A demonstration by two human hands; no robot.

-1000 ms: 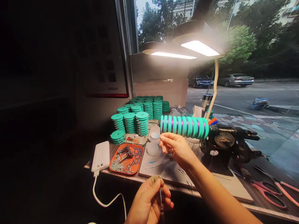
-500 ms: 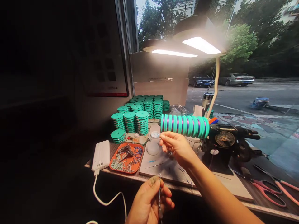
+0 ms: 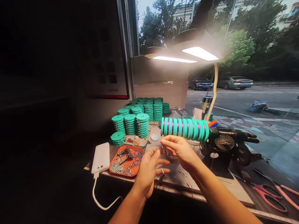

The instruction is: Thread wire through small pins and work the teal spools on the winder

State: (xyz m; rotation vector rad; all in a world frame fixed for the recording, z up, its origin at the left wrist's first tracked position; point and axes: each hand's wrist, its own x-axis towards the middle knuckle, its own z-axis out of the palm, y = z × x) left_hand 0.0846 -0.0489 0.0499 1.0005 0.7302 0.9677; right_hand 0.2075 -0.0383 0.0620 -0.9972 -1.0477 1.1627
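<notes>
My left hand [image 3: 149,169] is raised over the near edge of the grey work board [image 3: 181,177], fingers curled, with a thin dark tool [image 3: 161,175] hanging from them. My right hand [image 3: 181,151] sits just right of it, fingertips pinched on something too small to name. Both hands are below the left end of a row of teal spools [image 3: 184,128] mounted on a black winding machine [image 3: 225,146]. A small clear jar [image 3: 154,138] stands just behind my fingers.
Stacks of teal spools [image 3: 137,119] fill the back left. An orange tray [image 3: 126,161] of small metal parts and a white power bank [image 3: 101,158] with its cable lie at the left. Pink scissors [image 3: 271,193] lie at the right. A desk lamp [image 3: 198,53] shines overhead.
My left hand rose from low near my body up to the board, meeting my right hand. My right hand dropped slightly towards it.
</notes>
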